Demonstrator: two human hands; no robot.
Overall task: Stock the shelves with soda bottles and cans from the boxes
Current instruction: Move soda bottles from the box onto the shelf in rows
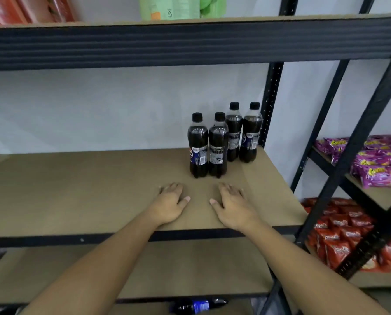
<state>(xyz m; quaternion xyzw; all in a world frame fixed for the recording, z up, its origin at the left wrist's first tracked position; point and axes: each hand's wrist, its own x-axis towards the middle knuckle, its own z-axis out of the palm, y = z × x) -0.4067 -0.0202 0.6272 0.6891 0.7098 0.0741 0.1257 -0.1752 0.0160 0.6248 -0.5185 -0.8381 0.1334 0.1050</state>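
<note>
At the very bottom edge, at 6 o'clock, one dark soda bottle with a blue label (pixel 198 306) lies on its side below the lower shelf (pixel 190 269), partly cut off. Two bare forearms reach up over that board to the middle shelf (pixel 76 189). There the left hand (pixel 170 204) and the right hand (pixel 232 206) lie palm down, side by side and apart, near the front edge. The fingers of the left (pixel 167 188) and of the right (pixel 226 187) are straight and loosely spread, holding nothing; whether they press the board or hang just over it cannot be told.

At 12 o'clock from the hands, near but not touched, four upright bottles of dark soda with black caps stand in two rows of two: front left bottle (pixel 198 151) and front right bottle (pixel 217 153) touching, then back left bottle (pixel 233 135) and back right bottle (pixel 250 137) nearer the wall, toward the shelf's right rear post.

On the neighbouring rack, purple snack bags (pixel 381 164) sit at 3 o'clock and red snack bags (pixel 340 233) at 4 o'clock, too heaped to count. Farthest, on the top shelf (pixel 167 44), one green pack (pixel 174 7) shows at 12 o'clock and orange-red packs (pixel 31 7) at 11 o'clock
</note>
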